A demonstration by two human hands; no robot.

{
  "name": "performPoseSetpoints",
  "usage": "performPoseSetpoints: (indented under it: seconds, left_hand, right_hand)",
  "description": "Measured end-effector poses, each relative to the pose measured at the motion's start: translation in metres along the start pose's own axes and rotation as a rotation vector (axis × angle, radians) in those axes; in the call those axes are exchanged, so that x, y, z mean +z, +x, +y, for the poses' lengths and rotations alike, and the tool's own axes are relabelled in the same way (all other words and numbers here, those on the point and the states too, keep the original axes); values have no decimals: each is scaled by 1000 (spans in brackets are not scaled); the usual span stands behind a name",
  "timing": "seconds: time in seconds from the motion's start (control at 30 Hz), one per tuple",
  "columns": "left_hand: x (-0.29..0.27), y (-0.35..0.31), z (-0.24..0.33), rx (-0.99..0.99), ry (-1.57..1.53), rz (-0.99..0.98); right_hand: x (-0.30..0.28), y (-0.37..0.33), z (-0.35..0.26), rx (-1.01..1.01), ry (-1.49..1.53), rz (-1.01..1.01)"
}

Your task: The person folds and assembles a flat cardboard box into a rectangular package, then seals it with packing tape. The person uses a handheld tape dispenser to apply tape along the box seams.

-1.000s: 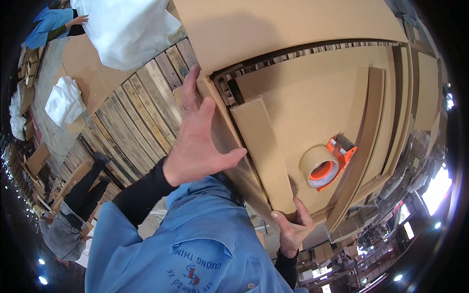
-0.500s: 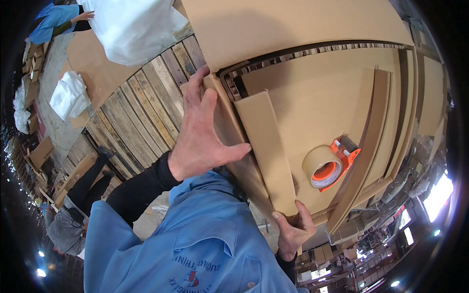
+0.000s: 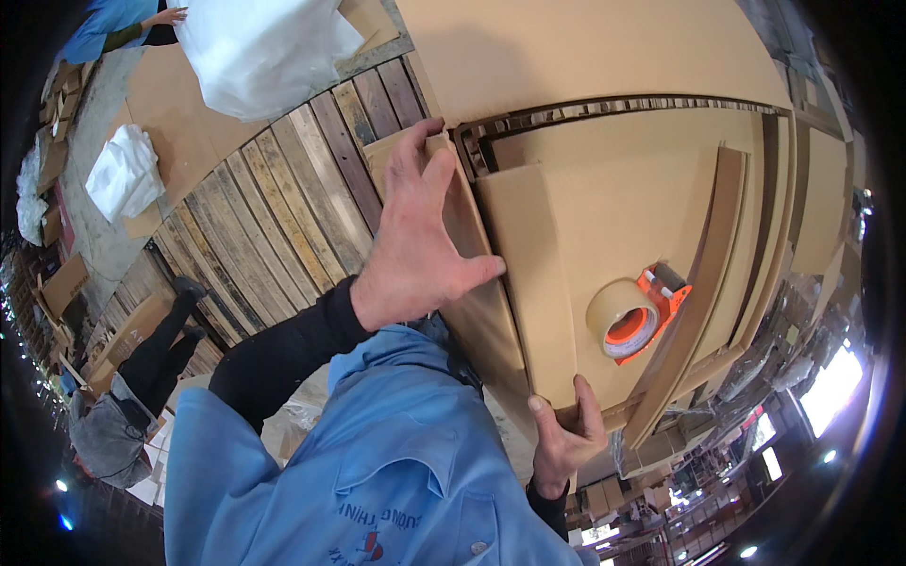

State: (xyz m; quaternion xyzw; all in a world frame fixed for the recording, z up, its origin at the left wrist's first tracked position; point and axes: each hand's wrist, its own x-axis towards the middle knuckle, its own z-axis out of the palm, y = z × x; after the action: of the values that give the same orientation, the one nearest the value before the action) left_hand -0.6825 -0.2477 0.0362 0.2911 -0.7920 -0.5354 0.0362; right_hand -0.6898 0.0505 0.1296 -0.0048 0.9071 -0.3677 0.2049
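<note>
A large brown cardboard box (image 3: 642, 203) stands in front of me, with layered cardboard showing along its far rim. My left hand (image 3: 425, 226) grips its near side by the left corner, fingers curled over the edge and thumb along the seam. At the near right corner, my right hand (image 3: 571, 429) pinches the edge between thumb and fingers. Between the hands, a narrow cardboard flap (image 3: 533, 274) lies folded inward. An orange tape dispenser (image 3: 625, 316) with a roll of tan tape rests on the inner panel, touched by neither hand. To its right, another narrow flap (image 3: 703, 292) stands tilted up.
A wide box flap (image 3: 604, 52) extends away at the far side. Wooden slats (image 3: 274, 208) lie to the left, with white plastic bundles (image 3: 264, 57) beyond them. A co-worker's hand (image 3: 170, 16) touches the large bundle. Another person (image 3: 118, 424) is at the lower left.
The folded flap between my hands has gone down flatter against the inner panel. Both hands keep their places on the box edge, while the view has shifted slightly.
</note>
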Motion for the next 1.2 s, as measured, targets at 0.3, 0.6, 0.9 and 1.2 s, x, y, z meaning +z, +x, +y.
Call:
performPoseSetpoints:
  seconds: [0.3,0.6,0.9,1.2]
  left_hand:
    - [-4,4,-11,54,-20,0]
    - [-5,5,-14,88,-95,54]
    - [-3,16,-23,132,-63,125]
    - [4,13,-62,190,331,354]
  right_hand:
    - [10,6,-15,-105,10,3]
    - [20,18,-41,-175,-96,-43]
    - [53,39,-9,-328,55,15]
    - [-11,-21,54,-160,-260,87]
